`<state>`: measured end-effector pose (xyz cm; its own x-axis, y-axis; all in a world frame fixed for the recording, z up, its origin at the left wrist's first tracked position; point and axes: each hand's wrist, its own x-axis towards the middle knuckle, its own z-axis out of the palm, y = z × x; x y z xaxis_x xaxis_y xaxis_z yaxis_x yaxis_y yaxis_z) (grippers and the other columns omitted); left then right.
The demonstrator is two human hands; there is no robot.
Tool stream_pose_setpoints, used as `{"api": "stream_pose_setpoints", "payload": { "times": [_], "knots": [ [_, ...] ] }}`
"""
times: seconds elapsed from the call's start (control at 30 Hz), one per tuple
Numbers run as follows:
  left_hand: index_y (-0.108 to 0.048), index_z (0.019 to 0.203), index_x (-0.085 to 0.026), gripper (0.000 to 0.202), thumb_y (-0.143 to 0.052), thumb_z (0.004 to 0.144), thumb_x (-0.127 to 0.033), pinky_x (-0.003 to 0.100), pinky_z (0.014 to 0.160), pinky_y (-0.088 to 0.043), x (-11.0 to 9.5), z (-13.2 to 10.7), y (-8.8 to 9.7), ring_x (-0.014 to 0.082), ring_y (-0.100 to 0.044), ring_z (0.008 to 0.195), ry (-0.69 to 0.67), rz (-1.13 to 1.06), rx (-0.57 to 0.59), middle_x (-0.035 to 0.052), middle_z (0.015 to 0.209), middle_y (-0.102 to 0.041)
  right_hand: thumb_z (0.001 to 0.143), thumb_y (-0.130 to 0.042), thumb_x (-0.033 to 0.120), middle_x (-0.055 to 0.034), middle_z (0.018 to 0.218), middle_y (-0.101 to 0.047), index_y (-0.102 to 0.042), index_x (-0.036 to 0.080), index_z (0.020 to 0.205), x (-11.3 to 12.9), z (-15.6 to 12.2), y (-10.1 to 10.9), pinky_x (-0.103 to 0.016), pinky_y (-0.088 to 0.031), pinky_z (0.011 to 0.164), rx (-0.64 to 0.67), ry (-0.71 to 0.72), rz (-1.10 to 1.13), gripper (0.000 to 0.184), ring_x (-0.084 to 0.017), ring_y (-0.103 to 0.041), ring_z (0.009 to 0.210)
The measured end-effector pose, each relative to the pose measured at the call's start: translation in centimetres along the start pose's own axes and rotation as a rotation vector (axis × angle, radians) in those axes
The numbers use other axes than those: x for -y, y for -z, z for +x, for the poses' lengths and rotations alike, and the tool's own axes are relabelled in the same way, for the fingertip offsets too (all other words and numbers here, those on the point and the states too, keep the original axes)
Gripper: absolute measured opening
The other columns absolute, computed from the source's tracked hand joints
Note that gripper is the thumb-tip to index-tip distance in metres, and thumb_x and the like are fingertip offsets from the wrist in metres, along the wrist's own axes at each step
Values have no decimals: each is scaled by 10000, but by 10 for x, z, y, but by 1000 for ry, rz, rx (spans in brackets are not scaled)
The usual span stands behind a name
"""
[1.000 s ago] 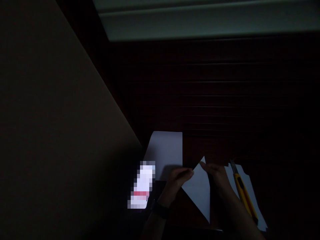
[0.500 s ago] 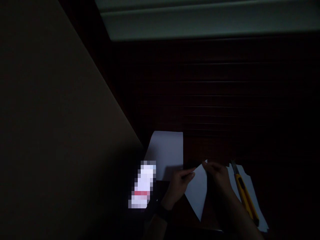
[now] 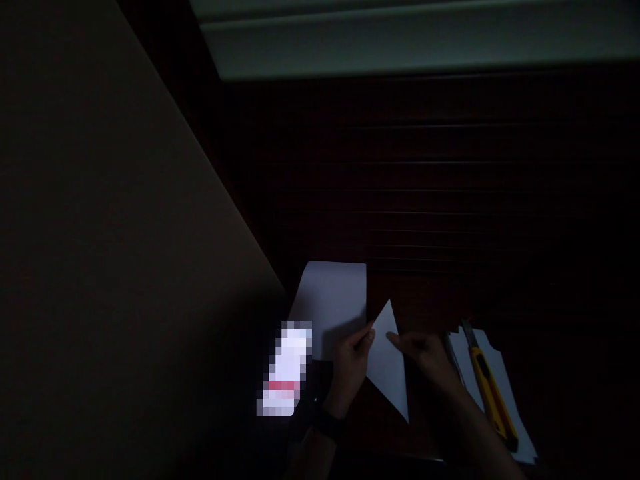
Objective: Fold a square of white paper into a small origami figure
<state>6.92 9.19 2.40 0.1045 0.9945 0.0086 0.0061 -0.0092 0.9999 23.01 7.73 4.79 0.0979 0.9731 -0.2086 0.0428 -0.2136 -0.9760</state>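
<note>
The scene is very dark. A folded piece of white paper [image 3: 389, 363], shaped like a narrow pointed wedge, stands between my two hands over a dark wooden table [image 3: 430, 220]. My left hand [image 3: 350, 367] pinches its left edge near the top. My right hand [image 3: 425, 357] holds its right edge with the fingertips. A dark band sits on my left wrist.
A flat white sheet [image 3: 333, 300] lies just beyond my left hand. A yellow utility knife [image 3: 487, 390] rests on more white paper [image 3: 500, 393] at the right. A lit, blurred phone screen [image 3: 286, 368] lies at the left. A pale wall [image 3: 100, 233] fills the left side.
The dark sheet that stood behind the white paper is gone from view. The white piece is narrower and its tip stands higher. Both hands shifted slightly left.
</note>
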Motion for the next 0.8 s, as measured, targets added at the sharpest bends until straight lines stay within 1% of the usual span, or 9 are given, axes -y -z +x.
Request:
{"api": "stream_pose_setpoints", "payload": {
  "times": [0.1, 0.2, 0.33, 0.43, 0.5, 0.63, 0.7, 0.8],
  "knots": [
    [-620, 1113, -189, 329, -507, 843, -341, 344, 885, -477, 0, 0, 0, 226, -603, 1005, -16, 3, 2, 54, 1115, -641, 642, -668, 520, -57, 596, -670, -693, 132, 592, -2, 1, -1, -273, -401, 513, -9, 0, -37, 392, -194, -579, 562],
    [-635, 1088, -191, 310, -514, 840, -332, 336, 884, -478, -2, 0, -1, 221, -607, 997, -37, 25, -25, 48, 1090, -655, 640, -662, 532, -56, 602, -672, -698, 131, 604, -3, 2, -1, -266, -399, 509, -19, 6, -52, 404, -192, -581, 568],
    [-645, 1069, -196, 300, -518, 837, -339, 334, 854, -494, -2, 0, -1, 221, -618, 972, -35, 51, -52, 48, 1072, -663, 652, -663, 510, -52, 629, -678, -699, 136, 620, -3, 1, -1, -273, -412, 536, 17, 28, -52, 377, -195, -589, 590],
    [-648, 1065, -193, 302, -523, 833, -342, 335, 860, -489, -1, -1, 0, 225, -614, 979, -32, 53, -60, 52, 1071, -663, 682, -658, 476, -51, 647, -678, -691, 135, 639, -4, 2, 0, -277, -424, 553, 35, 34, -49, 345, -196, -592, 607],
    [-641, 1078, -193, 309, -518, 836, -341, 336, 853, -491, -2, -2, 0, 226, -617, 970, -29, 43, -26, 51, 1066, -665, 694, -661, 450, -51, 656, -677, -683, 136, 653, -6, 3, 1, -276, -431, 562, 25, 28, -33, 318, -193, -592, 613],
    [-615, 1121, -209, 326, -501, 846, -344, 331, 810, -511, -6, -5, -1, 229, -626, 949, -4, -2, 93, 46, 1085, -657, 696, -674, 421, -48, 633, -667, -667, 139, 651, -7, 4, 3, -269, -433, 540, -38, -10, 33, 286, -182, -586, 577],
    [-612, 1125, -211, 331, -508, 841, -347, 330, 811, -511, -9, -6, -1, 232, -623, 957, 11, -16, 116, 46, 1107, -645, 685, -692, 403, -51, 645, -671, -666, 142, 673, -8, 5, 4, -271, -436, 538, -61, -9, 71, 263, -185, -591, 578],
    [-623, 1110, -197, 333, -519, 833, -350, 338, 799, -515, -12, -8, -1, 239, -632, 933, 25, -28, 164, 55, 1075, -660, 678, -703, 390, -56, 648, -676, -659, 145, 681, -12, 6, 6, -286, -443, 545, -73, -15, 125, 249, -190, -594, 569]
  ]
}}
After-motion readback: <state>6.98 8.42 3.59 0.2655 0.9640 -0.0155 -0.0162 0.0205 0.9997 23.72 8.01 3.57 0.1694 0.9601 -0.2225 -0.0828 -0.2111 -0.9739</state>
